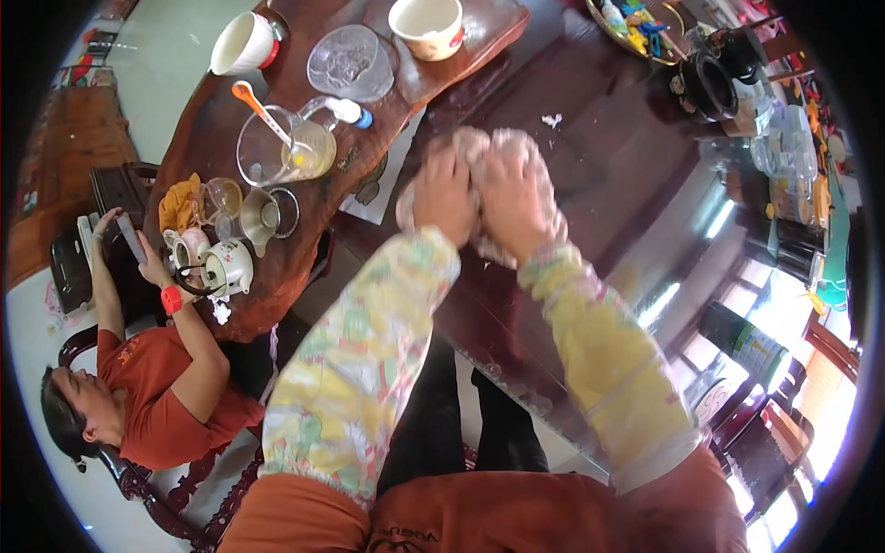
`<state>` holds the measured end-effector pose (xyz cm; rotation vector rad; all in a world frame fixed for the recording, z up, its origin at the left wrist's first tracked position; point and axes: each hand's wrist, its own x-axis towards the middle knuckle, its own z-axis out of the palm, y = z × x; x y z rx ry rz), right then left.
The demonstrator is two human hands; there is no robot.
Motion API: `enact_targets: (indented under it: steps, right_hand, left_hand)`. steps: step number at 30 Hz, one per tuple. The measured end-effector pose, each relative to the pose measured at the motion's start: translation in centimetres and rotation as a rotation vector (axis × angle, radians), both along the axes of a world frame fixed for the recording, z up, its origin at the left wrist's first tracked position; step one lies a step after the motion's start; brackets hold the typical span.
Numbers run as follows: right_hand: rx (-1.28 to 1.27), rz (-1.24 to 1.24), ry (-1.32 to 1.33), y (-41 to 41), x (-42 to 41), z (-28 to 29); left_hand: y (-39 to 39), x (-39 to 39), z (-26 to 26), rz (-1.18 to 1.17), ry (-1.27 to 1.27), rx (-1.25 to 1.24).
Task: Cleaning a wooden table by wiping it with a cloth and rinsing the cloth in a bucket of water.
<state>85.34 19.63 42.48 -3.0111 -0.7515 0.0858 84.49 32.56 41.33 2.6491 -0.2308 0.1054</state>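
Note:
Both hands lie side by side, palms down, on a rumpled, pale pinkish-brown cloth (543,173) on the polished dark wood table (608,159). My left hand (446,193) bears on the cloth's left part. Against it, my right hand (513,197) presses on the right part, with cloth showing past the fingertips and along the outer side. The hands and cloth are slightly blurred, and the palms are hidden. Patterned yellow sleeve covers reach from both wrists towards the elbows. A small white scrap (552,121) lies beyond the right hand.
Left, a live-edge wooden table (290,304) bears a measuring jug (311,152) with a spoon, a clear plastic tub (349,66), a paper bowl (425,27) and a teapot (228,266). A seated person (159,394) holds a phone. Jars and containers (785,145) stand right.

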Motion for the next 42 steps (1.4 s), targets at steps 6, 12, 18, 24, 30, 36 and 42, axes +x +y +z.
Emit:
enact_targets:
  steps: [6, 12, 18, 24, 30, 36, 42]
  right_hand:
    - [0.088, -0.002, -0.013, 0.0, -2.8, -0.2]
    - [0.028, -0.027, -0.083, 1.5, 4.3, 0.4]
    - [0.112, -0.014, -0.024, 0.0, -3.6, -0.8]
    - [0.062, -0.071, -0.039, 1.8, 3.7, 0.2]
    - [0.103, -0.058, -0.037, -0.1, -2.6, -0.6]
    - [0.107, -0.061, -0.047, 0.7, 2.3, -0.4]
    - [-0.015, -0.04, -0.104, -0.3, 1.4, -0.8]
  left_hand:
    - [-0.2, -3.0, -0.5, -0.009, -0.073, 0.033]
    - [0.8, 4.4, 0.0, 0.015, -0.095, 0.015]
    - [-0.2, -3.7, -0.7, 0.019, -0.091, 0.071]
    - [0.6, 4.2, -0.2, 0.034, -0.117, -0.024]
    - [-0.6, -2.2, -1.0, 0.014, -0.148, 0.014]
    - [-0.1, 2.3, -0.4, 0.025, -0.118, 0.022]
    - [-0.4, 1.7, -0.3, -0.011, 0.016, 0.01]
